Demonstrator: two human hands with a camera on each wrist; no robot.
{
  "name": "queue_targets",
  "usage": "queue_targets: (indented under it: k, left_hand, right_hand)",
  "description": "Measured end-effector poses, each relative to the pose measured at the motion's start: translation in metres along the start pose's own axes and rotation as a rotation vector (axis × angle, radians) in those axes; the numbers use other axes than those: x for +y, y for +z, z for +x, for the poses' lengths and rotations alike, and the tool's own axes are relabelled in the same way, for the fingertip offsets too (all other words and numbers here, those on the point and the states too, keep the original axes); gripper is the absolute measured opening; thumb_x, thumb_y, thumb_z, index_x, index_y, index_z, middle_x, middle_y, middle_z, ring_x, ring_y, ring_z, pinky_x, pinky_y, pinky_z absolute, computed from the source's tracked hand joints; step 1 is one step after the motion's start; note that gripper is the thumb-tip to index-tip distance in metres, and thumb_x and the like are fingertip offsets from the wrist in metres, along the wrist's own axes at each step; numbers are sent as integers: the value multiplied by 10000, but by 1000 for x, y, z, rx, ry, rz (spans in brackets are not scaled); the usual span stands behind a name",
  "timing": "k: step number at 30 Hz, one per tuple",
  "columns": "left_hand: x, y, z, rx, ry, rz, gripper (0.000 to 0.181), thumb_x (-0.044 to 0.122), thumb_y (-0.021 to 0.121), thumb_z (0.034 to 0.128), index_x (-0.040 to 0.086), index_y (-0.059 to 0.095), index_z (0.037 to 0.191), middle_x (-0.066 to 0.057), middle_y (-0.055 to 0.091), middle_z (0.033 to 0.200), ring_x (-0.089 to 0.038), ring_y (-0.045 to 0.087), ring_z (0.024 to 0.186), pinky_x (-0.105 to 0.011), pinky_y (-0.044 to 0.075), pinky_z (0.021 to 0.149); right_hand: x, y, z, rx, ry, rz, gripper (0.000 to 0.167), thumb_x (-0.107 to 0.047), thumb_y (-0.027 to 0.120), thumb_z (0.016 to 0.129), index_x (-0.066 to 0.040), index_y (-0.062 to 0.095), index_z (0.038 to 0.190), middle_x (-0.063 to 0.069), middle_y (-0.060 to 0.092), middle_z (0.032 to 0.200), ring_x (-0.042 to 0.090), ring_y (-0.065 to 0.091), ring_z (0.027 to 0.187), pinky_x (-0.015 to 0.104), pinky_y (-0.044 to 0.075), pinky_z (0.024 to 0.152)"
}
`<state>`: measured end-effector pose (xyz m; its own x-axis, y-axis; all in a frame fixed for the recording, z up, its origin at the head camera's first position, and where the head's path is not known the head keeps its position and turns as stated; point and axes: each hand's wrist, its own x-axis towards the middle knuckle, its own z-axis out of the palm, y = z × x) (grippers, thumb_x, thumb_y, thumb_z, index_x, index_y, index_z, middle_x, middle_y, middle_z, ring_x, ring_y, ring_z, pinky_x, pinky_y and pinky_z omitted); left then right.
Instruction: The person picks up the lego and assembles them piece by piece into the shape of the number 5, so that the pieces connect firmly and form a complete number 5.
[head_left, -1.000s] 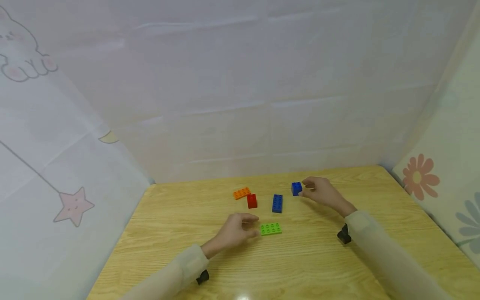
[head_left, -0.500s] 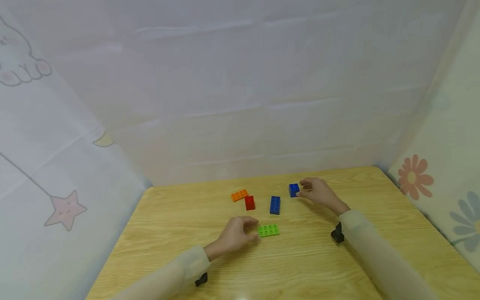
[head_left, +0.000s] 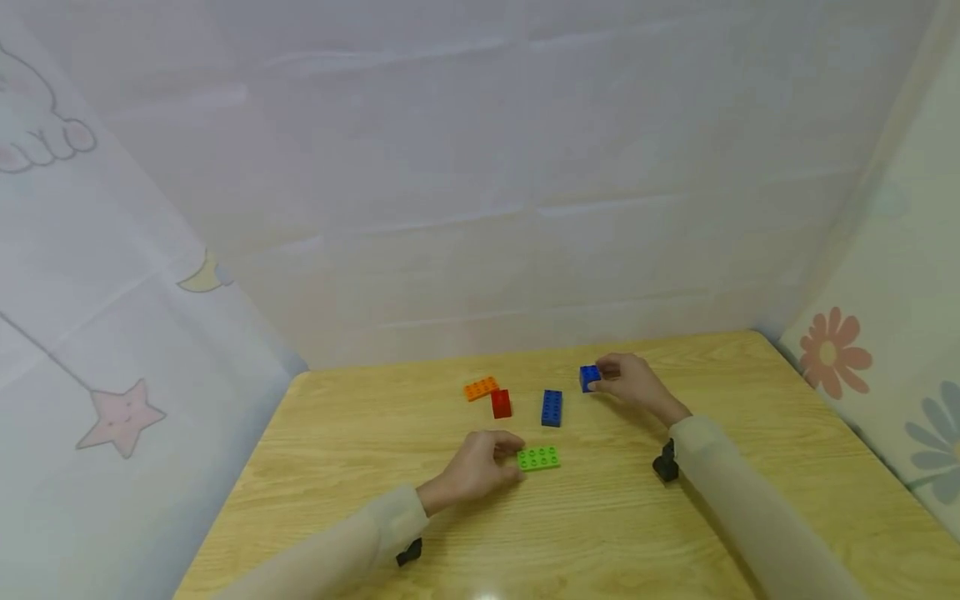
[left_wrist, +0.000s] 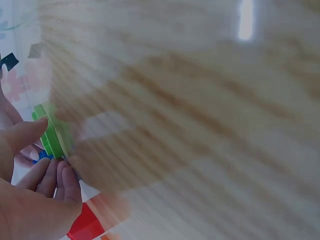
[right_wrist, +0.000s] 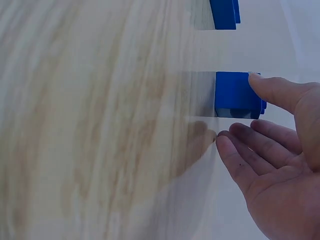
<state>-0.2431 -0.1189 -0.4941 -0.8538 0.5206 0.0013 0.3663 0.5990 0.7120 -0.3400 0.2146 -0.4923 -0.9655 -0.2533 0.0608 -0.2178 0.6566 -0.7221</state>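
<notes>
1. Your left hand point(head_left: 476, 468) curves about the green brick's point(head_left: 538, 458) left end; I cannot tell whether it grips.
2. Your right hand point(head_left: 628, 382) stands fairly wide at the small blue block point(head_left: 587, 380), thumb against it, fingers just apart.
3. The longer blue brick point(head_left: 551, 408) lies between that block and the red block point(head_left: 501, 404).

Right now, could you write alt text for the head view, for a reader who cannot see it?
A person's left hand is at a flat green brick and their right hand at a small blue brick, on a wooden table. Beyond the green brick lie an orange brick, a red brick and a longer blue brick.
</notes>
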Motion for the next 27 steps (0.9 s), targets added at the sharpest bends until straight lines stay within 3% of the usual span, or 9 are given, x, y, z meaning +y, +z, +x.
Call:
queue_targets:
  k: [11, 19, 27]
  left_hand:
    - [6, 0, 6, -11, 7, 80, 421, 158, 860, 882, 52, 754, 1276, -57, 784, 1226, -92, 721, 1041, -229, 597, 878]
    - [6, 0, 6, -15, -1, 118, 413, 166, 861, 882, 77, 763, 1274, -29, 789, 1210, -36, 699, 999, -208, 588, 854]
    - [6, 0, 8, -32, 27, 190, 409, 211, 853, 899, 108, 766, 1285, -1, 784, 1237, -23, 680, 1057, -217, 573, 912]
  right_hand:
    - [2, 2, 4, 8, -5, 13, 572, -179, 713, 1009, 88, 524, 1478, 299, 623, 1425, 461, 610, 1317, 589, 522, 1088]
    - [1, 1, 4, 9, 9, 22, 502, -146, 696, 1012, 41, 569, 1460, 272, 638, 1421, 447, 613, 1320, 585, 523, 1089]
    - [2, 2, 3, 5, 0, 50, 463, -143, 726, 998, 35, 613, 1410, 259, 676, 1363, 416, 663, 1256, 534, 567, 1046]
